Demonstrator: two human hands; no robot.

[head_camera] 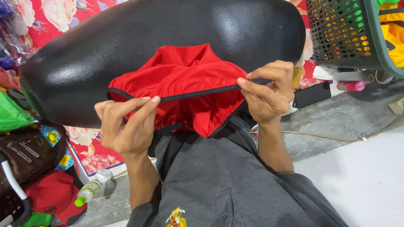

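Far side of red garment point(185, 80) hidden where it drapes over the black padded form point(126, 38); form's ends cut off by frame. Left hand point(124, 126) and right hand point(267, 90) both pinch the garment's black waistband point(198, 94), stretched taut between them, fingers curled, forearms raised. Green basket point(345, 33) top right, phone point(311, 94) and pink bottle point(351, 85) on grey concrete floor point(336, 122); floral cloth point(90, 151) behind.

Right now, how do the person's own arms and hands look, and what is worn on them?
Both forearms are bare, with no sleeves reaching them. The left hand and the right hand wear no gloves, and no rings or watch are visible. The fingernails are short and unpainted. Below the arms, grey clothing carries a small yellow and red emblem.
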